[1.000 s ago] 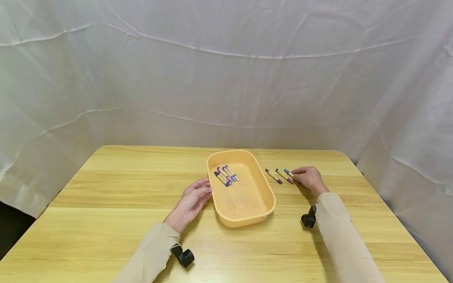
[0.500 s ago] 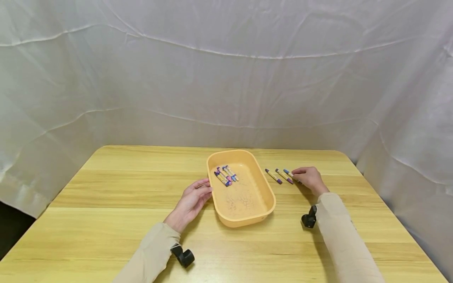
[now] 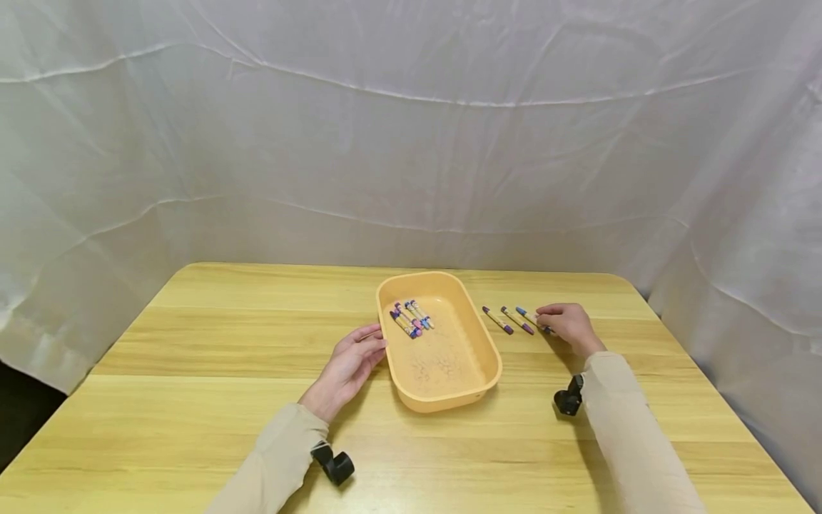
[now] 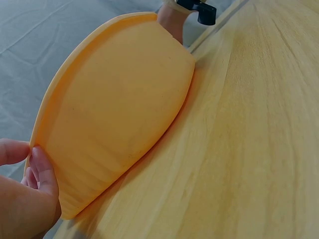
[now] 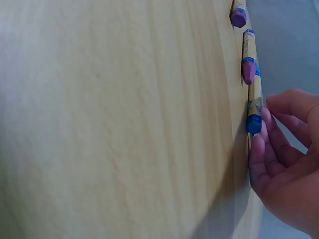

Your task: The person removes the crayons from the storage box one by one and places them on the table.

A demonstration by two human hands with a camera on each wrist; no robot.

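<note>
I read the head view from the left of the frame. My left hand (image 3: 347, 363) sits left of centre on the wooden table (image 3: 193, 357), fingers relaxed and nearly straight, their tips against the left rim of the orange tray (image 3: 488, 371). In the left wrist view the fingertips (image 4: 42, 172) press the tray's outer wall (image 4: 114, 99) at the lower left of the frame; nothing is pinched.

The tray lies at the centre of the frame, long axis running from near to far. A cluster of crayons (image 3: 411, 319) rests in its far left corner, lying close together; I cannot count them for certain.

Right of the tray, three crayons lie on the table in a row, roughly parallel: a purple-ended crayon (image 3: 497, 320) nearest the tray, a second purple crayon (image 3: 516, 320) just beside it, then the blue crayon (image 3: 528, 316).

My right hand (image 3: 568, 325) is at the right of centre, fingers curled over the near end of the blue crayon. In the right wrist view, at the right edge of the frame, the fingertips (image 5: 259, 142) touch that blue crayon (image 5: 254, 107) at its blue end; the thumb arches above. The crayon lies flat on the wood. I cannot tell whether the fingers pinch it or only touch it.
</note>
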